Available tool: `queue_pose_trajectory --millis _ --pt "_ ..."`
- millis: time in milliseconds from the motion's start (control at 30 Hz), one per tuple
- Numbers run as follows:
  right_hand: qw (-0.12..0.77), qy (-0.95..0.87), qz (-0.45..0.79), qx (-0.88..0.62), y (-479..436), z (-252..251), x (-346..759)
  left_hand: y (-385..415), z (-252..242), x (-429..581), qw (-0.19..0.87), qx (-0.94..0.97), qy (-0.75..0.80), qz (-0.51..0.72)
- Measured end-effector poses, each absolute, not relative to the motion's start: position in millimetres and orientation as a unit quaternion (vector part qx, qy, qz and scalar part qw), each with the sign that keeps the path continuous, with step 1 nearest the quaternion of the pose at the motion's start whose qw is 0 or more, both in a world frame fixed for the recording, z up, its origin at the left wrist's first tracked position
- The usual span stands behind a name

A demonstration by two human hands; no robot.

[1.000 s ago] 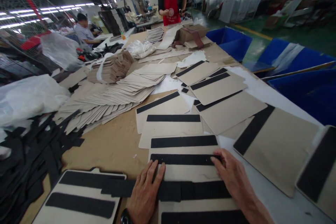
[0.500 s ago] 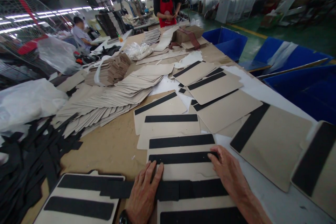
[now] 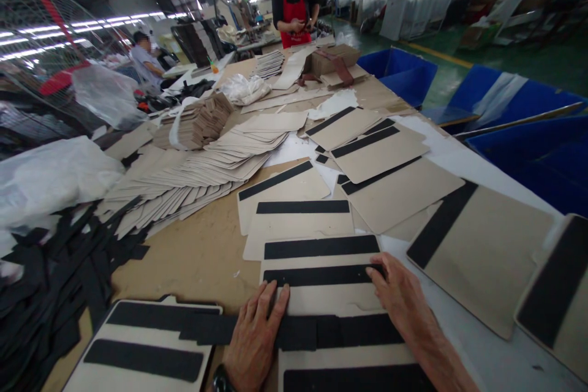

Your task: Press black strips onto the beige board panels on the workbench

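A black strip (image 3: 316,276) lies across a beige card panel (image 3: 316,301) in front of me. My left hand (image 3: 257,331) rests flat at its left end, fingers a little apart, fingertips on the strip and panel. At the opposite end, the thumb and forefinger of my right hand (image 3: 397,288) close on the strip's tip; the other fingers are partly hidden. Beneath my left hand pass overlapping loose black strips (image 3: 296,332), which bridge to another panel with two black bands (image 3: 147,360) at lower left. Further panels with black bands (image 3: 303,220) overlap beyond.
Loose black strips (image 3: 41,294) are heaped at left, beside a white plastic bag (image 3: 55,180). Fanned plain panels (image 3: 220,159) and a tied bundle (image 3: 202,122) lie behind. Blue bins (image 3: 537,153) line the right edge. A person in a red apron (image 3: 294,12) stands at the far end.
The whole view has shifted slightly to the right. Both hands keep their places on the strip and panel, with no other visible movement of the pieces.
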State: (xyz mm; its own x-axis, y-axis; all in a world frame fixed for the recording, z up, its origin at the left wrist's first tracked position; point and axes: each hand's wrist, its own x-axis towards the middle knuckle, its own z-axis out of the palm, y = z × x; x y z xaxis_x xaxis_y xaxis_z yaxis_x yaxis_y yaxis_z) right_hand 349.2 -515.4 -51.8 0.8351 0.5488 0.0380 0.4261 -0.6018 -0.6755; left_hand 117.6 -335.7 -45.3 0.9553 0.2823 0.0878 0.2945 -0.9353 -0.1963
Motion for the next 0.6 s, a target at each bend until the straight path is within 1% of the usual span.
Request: queue_pose_trajectory --millis 200,333,467,600 --pt "0.279 -0.279 0.095 -0.914 -514.8 -48.8 347.4 -334.1 -36.6 121.3 0.11 -0.984 -0.142 -0.025" --pt "0.251 -0.298 0.128 -0.912 -508.2 -48.1 344.8 -328.8 -27.9 130.5 0.049 -0.993 -0.105 0.029" --pt "0.222 -0.266 0.134 -0.928 -494.4 -41.5 338.5 -330.9 -18.0 147.0 -0.016 -0.985 -0.154 0.077" --pt "0.201 -0.229 0.125 -0.944 -485.2 -39.7 331.7 -337.5 -17.3 155.0 -0.006 -0.98 -0.184 0.08"
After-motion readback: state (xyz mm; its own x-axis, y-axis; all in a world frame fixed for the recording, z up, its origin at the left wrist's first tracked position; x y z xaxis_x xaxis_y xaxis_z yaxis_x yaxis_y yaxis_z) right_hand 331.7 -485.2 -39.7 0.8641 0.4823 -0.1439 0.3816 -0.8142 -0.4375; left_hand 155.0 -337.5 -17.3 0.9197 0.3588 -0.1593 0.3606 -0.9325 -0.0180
